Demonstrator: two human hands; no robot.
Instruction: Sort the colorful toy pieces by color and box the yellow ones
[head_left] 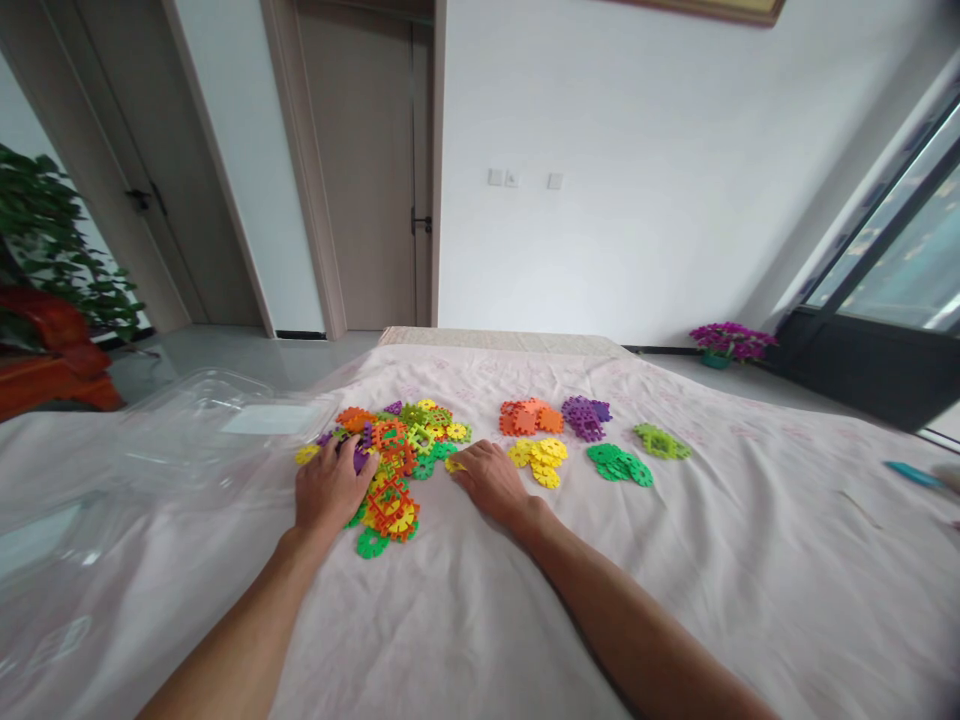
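Observation:
A mixed pile of plastic interlocking building pieces [394,450], in orange, yellow, green and purple, lies on the cloth. My left hand [334,482] rests on the pile's left side, fingers apart, with a purple piece [361,458] by its thumb and fingertips. Just right of the pile, my right hand [491,475] has its fingertips closed on a yellow snowflake disc [453,464], mostly covered by the fingers. Beside that hand sits a group of yellow discs [540,457]. Behind it are orange square pieces [529,416].
Farther right are purple pieces [585,417], green discs [621,464] and light green pieces [661,442]. Clear plastic containers [187,425] stand at left on the pale tablecloth [720,570]. A blue object [913,474] lies near the right edge, beside a partly visible hand.

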